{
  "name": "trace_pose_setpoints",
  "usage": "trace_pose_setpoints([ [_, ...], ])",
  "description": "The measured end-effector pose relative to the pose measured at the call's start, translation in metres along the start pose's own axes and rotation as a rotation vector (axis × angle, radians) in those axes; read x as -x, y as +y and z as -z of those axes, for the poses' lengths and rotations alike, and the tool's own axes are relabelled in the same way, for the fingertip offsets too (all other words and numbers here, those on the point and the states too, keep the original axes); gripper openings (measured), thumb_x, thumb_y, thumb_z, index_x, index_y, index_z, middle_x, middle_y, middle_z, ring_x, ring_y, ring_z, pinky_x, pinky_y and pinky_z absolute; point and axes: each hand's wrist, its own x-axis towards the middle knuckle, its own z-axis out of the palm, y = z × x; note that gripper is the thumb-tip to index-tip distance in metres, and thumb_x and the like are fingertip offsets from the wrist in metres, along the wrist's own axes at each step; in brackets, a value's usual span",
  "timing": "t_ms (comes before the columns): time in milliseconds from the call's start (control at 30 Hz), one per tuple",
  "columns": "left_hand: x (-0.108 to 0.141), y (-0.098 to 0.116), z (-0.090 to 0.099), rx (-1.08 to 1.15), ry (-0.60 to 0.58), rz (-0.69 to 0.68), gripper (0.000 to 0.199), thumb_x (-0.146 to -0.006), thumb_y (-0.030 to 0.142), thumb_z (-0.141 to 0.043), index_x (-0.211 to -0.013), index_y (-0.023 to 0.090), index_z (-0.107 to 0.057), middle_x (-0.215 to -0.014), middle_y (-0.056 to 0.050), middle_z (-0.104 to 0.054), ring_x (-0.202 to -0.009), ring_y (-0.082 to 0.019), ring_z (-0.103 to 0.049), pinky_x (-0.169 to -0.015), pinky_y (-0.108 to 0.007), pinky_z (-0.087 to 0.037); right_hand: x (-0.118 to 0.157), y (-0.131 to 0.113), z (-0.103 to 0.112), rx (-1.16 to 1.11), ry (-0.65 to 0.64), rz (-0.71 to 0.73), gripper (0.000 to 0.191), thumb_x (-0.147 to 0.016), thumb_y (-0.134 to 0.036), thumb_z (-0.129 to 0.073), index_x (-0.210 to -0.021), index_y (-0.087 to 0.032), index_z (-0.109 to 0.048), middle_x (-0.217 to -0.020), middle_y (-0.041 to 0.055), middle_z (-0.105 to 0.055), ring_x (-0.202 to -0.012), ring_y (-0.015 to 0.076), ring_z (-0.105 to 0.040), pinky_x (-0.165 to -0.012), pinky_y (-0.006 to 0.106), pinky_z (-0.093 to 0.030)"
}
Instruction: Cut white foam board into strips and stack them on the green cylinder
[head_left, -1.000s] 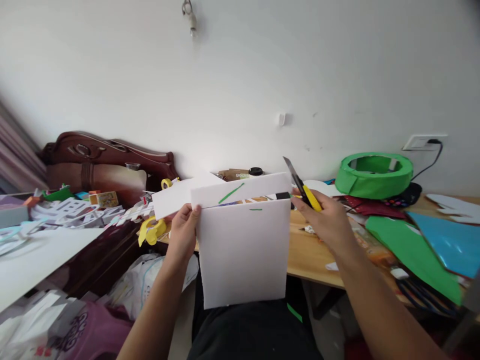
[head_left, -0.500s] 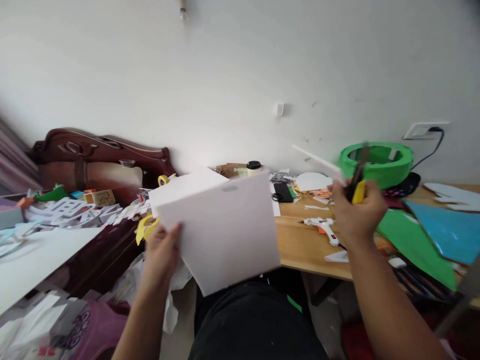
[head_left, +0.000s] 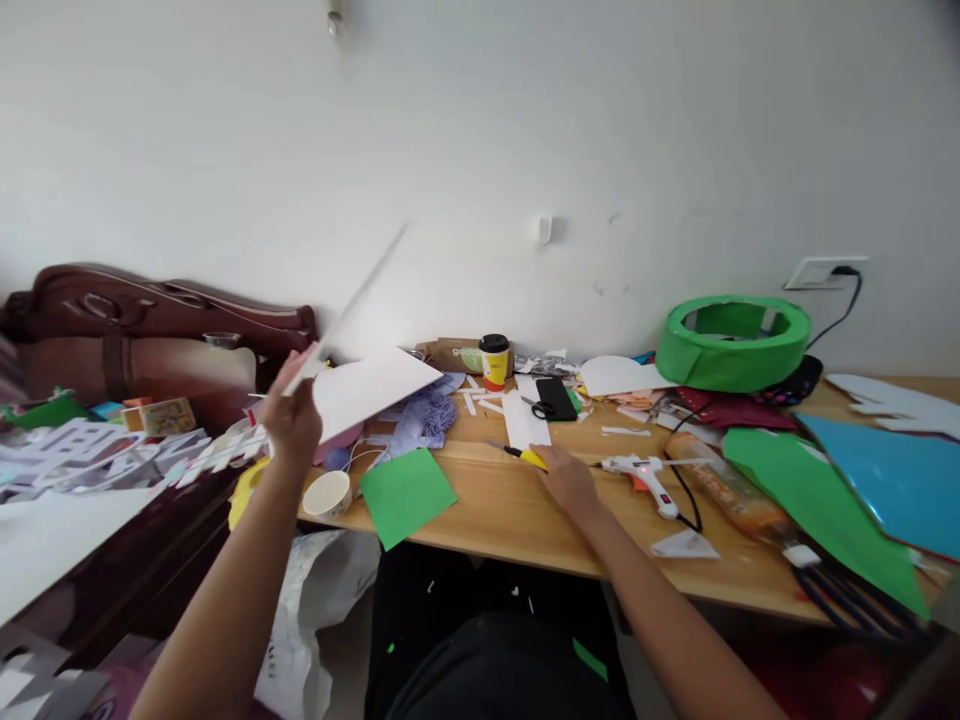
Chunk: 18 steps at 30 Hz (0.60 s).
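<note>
My left hand is raised at the left, closed around a thin white board. The board shows almost edge-on and slants up to the right, slightly blurred. Low over the wooden desk, my right hand has its fingers on the yellow handle of a utility knife, whose blade points left. Beside the knife lies a white paper strip. Just right of that hand rests a white hot glue gun with a red light.
A green ring stands at the back right near blue sheets. Scissors lie by a black phone. A yellow cup, a green square, a white bowl and a larger white board occupy the left half.
The white panel no longer faces me; my left hand has risen with a board seen edge-on. My right hand has lowered the knife to the desk and no longer holds the white strip.
</note>
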Motion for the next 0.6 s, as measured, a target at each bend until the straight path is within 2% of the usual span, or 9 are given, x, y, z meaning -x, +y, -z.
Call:
trace_pose_setpoints([
  [33,0.003,-0.014,-0.01,-0.057,-0.062,-0.087,0.025,-0.094,0.037,-0.053,-0.102,0.017,-0.067,-0.108,-0.01,-0.073,-0.113,-0.025,-0.065,-0.107,-0.048,-0.043,0.003,-0.001,-0.003,-0.002,-0.02,0.013,0.036,-0.085,-0.011,-0.055,-0.119,-0.017,-0.066,-0.113,0.0111,-0.071,-0.103,0.0231,-0.066,-0.086,0.031,-0.052],
  [67,0.006,-0.026,-0.02,-0.109,-0.174,-0.153,0.027,-0.096,0.033,-0.048,-0.104,0.017,-0.067,-0.113,-0.011,-0.072,-0.117,-0.024,-0.064,-0.11,-0.049,-0.039,0.008,-0.001,-0.005,-0.005,-0.039,0.023,0.037,-0.085,-0.01,-0.055,-0.119,-0.018,-0.066,-0.114,0.0103,-0.071,-0.104,0.0224,-0.066,-0.088,0.031,-0.051],
  [167,0.019,-0.053,-0.042,-0.248,-0.574,-0.259,0.035,-0.098,0.022,-0.037,-0.117,0.019,-0.066,-0.13,-0.012,-0.065,-0.128,-0.021,-0.056,-0.116,-0.052,-0.027,0.033,-0.004,-0.008,-0.024,-0.094,0.038,0.043,-0.084,-0.007,-0.051,-0.122,-0.02,-0.065,-0.119,0.0092,-0.069,-0.108,0.0218,-0.065,-0.093,0.034,-0.051],
  [267,0.038,-0.07,-0.049,-0.344,-0.898,-0.312,0.041,-0.095,0.018,-0.043,-0.133,0.02,-0.057,-0.143,-0.011,-0.055,-0.138,-0.021,-0.045,-0.12,-0.053,-0.016,0.065,-0.003,-0.004,-0.072,-0.154,0.092,0.05,-0.083,-0.006,-0.048,-0.128,-0.02,-0.062,-0.126,0.0083,-0.067,-0.114,0.0219,-0.062,-0.1,0.039,-0.05],
  [333,0.053,-0.076,-0.049,-0.375,-1.048,-0.347,0.05,-0.091,0.018,-0.05,-0.141,0.02,-0.05,-0.148,-0.01,-0.049,-0.141,-0.023,-0.04,-0.121,-0.052,-0.013,0.084,-0.001,0.003,-0.107,-0.186,0.132,0.054,-0.082,-0.006,-0.048,-0.132,-0.023,-0.06,-0.132,0.0061,-0.063,-0.12,0.0218,-0.059,-0.104,0.041,-0.048],
  [400,0.068,-0.08,-0.05,-0.413,-1.121,-0.354,0.052,-0.092,0.017,-0.049,-0.144,0.022,-0.046,-0.149,-0.009,-0.048,-0.141,-0.023,-0.04,-0.121,-0.052,-0.013,0.096,-0.002,0.012,-0.136,-0.193,0.105,0.056,-0.083,-0.008,-0.048,-0.136,-0.025,-0.057,-0.136,0.0046,-0.06,-0.123,0.0218,-0.057,-0.106,0.042,-0.047],
  [467,0.082,-0.082,-0.051,-0.457,-1.143,-0.327,0.047,-0.096,0.019,-0.043,-0.142,0.025,-0.048,-0.147,-0.008,-0.051,-0.137,-0.023,-0.046,-0.12,-0.054,-0.013,0.1,-0.008,0.018,-0.163,-0.166,0.009,0.052,-0.086,-0.011,-0.047,-0.136,-0.025,-0.056,-0.134,0.0058,-0.062,-0.122,0.0218,-0.058,-0.103,0.04,-0.049],
  [600,0.105,-0.074,-0.058,-0.502,-1.123,-0.26,0.04,-0.099,0.032,-0.047,-0.139,0.029,-0.052,-0.148,-0.008,-0.05,-0.136,-0.027,-0.047,-0.118,-0.061,-0.013,0.087,-0.031,0.014,-0.152,-0.109,-0.183,0.038,-0.095,-0.024,-0.043,-0.13,-0.021,-0.058,-0.12,0.0096,-0.066,-0.108,0.0226,-0.064,-0.09,0.036,-0.054],
])
